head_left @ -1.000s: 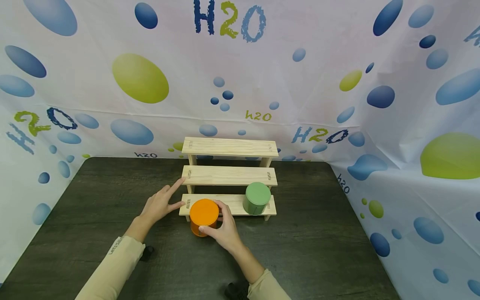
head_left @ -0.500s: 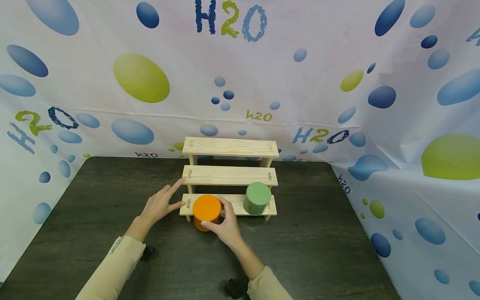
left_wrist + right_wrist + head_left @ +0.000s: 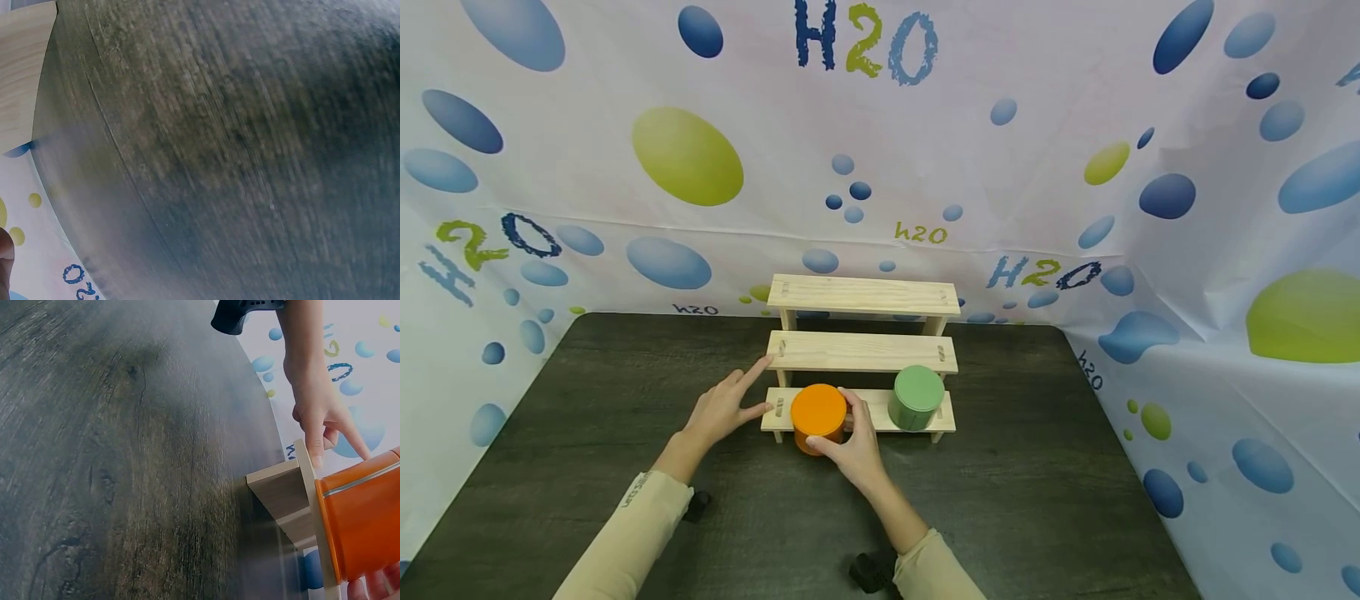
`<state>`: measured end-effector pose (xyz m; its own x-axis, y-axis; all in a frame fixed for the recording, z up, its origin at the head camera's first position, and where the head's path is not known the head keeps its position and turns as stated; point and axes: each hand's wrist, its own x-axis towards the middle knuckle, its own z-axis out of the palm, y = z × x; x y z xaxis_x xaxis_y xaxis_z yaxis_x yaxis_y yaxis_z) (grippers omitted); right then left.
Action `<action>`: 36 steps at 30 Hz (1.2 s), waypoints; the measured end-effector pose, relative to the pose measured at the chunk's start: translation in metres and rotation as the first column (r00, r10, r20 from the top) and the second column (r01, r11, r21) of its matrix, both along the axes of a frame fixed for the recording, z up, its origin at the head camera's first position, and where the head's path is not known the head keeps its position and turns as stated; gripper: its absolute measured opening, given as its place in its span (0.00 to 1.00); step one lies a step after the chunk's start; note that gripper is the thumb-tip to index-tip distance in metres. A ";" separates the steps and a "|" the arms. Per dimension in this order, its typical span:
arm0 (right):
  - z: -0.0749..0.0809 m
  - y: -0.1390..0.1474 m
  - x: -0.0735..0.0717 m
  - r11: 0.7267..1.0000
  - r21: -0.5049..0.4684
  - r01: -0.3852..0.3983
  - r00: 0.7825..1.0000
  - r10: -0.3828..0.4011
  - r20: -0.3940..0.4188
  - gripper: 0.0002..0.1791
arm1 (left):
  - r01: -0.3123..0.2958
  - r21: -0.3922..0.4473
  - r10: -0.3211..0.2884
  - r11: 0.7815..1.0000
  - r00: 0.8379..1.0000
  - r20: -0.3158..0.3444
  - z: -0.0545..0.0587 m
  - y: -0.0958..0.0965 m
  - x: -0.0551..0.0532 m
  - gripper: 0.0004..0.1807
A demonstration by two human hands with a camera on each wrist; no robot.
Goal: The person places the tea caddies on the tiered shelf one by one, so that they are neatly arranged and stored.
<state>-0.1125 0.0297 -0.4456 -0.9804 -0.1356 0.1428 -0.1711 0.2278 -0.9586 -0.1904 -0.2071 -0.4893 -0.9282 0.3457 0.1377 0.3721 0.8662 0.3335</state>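
Note:
My right hand (image 3: 856,457) grips an orange cylindrical canister (image 3: 818,410) from its right side, thumb in front. The canister stands upright at the left part of the lowest step (image 3: 874,403) of a pale wooden three-step rack. In the right wrist view, the base of the canister (image 3: 362,519) meets the step board, and a silvery band crosses it near the lid. My left hand (image 3: 721,412) is at the rack's left end, index finger extended to the middle step (image 3: 857,352) and thumb to the lowest one. A green canister (image 3: 915,398) stands on the lowest step's right end.
The rack's top step (image 3: 861,293) is at the back, near a white printed backdrop (image 3: 925,150). A dark wood-grain table (image 3: 1037,483) surrounds the rack. Dark wrist devices (image 3: 871,573) show beside the sleeves.
My right hand has carried the orange canister forward and slightly right, from the rack's front edge onto the lowest step. My left hand keeps its place at the rack's left end.

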 end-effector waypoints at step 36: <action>-0.005 0.002 -0.013 0.999 -0.044 0.001 0.999 -0.003 -0.045 0.38 | 0.001 0.003 -0.001 1.000 1.000 -0.003 -0.004 0.000 0.000 0.48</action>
